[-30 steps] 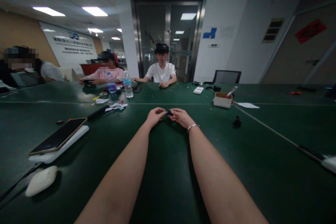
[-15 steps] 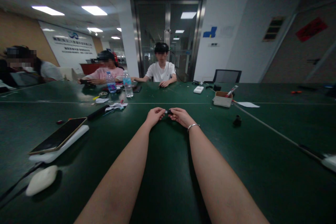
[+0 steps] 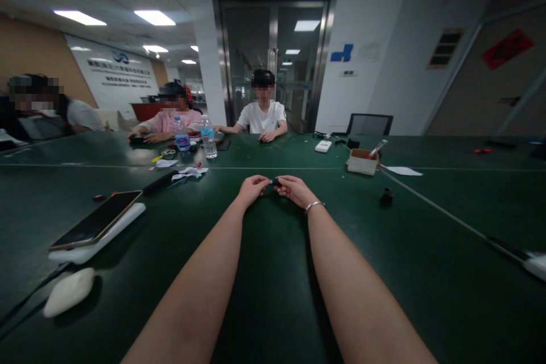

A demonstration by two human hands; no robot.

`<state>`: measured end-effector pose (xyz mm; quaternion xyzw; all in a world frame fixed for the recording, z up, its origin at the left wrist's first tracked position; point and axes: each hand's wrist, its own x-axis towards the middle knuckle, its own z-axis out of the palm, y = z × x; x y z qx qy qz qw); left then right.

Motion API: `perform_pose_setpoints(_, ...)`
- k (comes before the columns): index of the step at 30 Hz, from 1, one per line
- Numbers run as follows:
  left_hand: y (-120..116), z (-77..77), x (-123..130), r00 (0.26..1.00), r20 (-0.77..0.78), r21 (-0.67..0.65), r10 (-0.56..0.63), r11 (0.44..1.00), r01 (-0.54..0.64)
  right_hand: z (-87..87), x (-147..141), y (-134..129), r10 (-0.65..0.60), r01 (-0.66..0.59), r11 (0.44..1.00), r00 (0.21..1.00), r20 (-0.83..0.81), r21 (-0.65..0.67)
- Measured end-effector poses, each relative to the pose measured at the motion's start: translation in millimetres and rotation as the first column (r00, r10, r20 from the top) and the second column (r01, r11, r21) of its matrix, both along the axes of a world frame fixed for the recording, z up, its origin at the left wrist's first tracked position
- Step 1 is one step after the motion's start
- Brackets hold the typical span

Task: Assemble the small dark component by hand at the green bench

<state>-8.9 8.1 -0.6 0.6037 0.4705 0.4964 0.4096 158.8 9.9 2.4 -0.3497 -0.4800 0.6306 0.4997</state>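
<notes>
Over the green table, both hands meet at a small black piece with a silvery end [image 3: 273,182], too small for me to tell its kind. My left hand [image 3: 252,190] is closed in a pinch at the silvery end. From the other side, my right hand [image 3: 293,189] pinches the black part between thumb and fingers, which hide much of it. A silver bracelet [image 3: 314,206] circles the right wrist. Off to the right of that hand, a small black object [image 3: 386,197] rests on the table.
At left, a phone [image 3: 100,219] lies on a white block, near a pale rounded object [image 3: 70,292]. Two water bottles [image 3: 209,137] stand further back. A small box [image 3: 362,162] holding a pen-like item sits at right. Several people sit across the green table [image 3: 273,296].
Both hands and the small piece between them look almost the same. The whole view has shifted very slightly.
</notes>
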Motion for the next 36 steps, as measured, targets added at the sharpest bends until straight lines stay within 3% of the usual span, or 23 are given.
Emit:
perform_pose_setpoints(6,-0.4,-0.8,-0.7,1.0,-0.002,0.061,-0.005,0.998,0.005,-0.5,0.2,-0.1,0.013,-0.013,1.0,1.0,-0.01,0.01)
perform_pose_setpoints(36,-1.5,-0.2,-1.1,1.0,-0.009,0.078,-0.021,0.997,0.021,-5.0,1.2,4.9,0.023,-0.023,1.0,1.0,-0.013,0.018)
